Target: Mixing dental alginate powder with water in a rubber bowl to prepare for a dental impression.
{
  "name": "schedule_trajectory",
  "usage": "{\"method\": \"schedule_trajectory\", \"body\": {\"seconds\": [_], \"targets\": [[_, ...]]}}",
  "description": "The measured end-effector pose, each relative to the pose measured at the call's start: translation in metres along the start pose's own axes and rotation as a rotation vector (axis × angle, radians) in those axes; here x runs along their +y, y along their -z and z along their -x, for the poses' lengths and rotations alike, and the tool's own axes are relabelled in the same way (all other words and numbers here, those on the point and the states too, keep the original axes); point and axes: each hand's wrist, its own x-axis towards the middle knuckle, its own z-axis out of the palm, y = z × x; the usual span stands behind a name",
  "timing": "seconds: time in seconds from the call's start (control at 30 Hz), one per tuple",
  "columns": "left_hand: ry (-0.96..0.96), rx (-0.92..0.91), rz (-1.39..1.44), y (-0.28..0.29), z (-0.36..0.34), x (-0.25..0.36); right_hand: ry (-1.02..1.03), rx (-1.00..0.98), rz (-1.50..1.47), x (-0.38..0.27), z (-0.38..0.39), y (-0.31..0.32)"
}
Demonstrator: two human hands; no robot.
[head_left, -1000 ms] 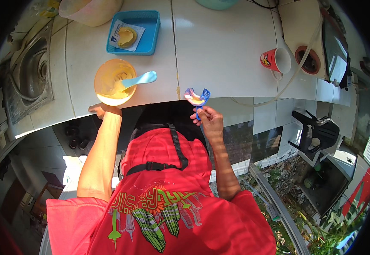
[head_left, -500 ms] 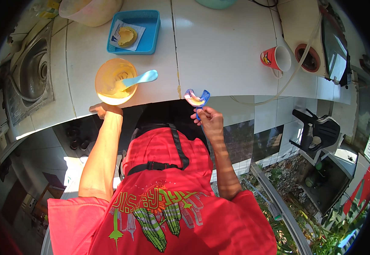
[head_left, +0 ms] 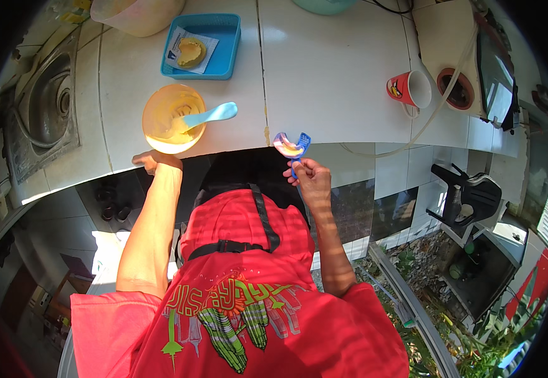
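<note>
My right hand pinches the handle of a blue perforated dental impression tray, held up just off the counter's front edge. Pinkish-white and yellowish material lies in the tray's curved trough. At the counter edge, my left hand rests against the near side of an orange mixing bowl. One finger points left, while the bowl hides most of the others. Yellow paste coats the inside of the bowl. A light-blue spatula leans in it, its handle over the right rim and its blade in the paste.
Behind the bowl, a blue plastic tray holds a yellowish horseshoe-shaped cast on a printed paper packet. A red mug stands at the right, near a thin hose. There is a metal sink at the far left.
The view has shifted slightly. Both hands, the impression tray and the bowl keep nearly the same places relative to one another.
</note>
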Motion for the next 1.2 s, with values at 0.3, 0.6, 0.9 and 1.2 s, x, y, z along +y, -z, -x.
{"method": "schedule_trajectory", "body": {"seconds": [0.3, 0.6, 0.9, 1.2], "targets": [[0.025, -0.007, 0.012, 0.004, 0.001, 0.0, -0.011, -0.024, -0.05, 0.002, 0.0, 0.0], [0.043, -0.011, 0.026, 0.005, 0.0, 0.001, -0.044, -0.016, -0.046, 0.0, -0.002, -0.001], [0.035, -0.014, 0.027, 0.006, 0.001, 0.004, 0.003, -0.002, -0.018, -0.005, -0.002, -0.001], [0.037, -0.014, 0.029, 0.01, 0.003, 0.003, 0.083, 0.106, 0.17, -0.016, 0.001, -0.003]]}}
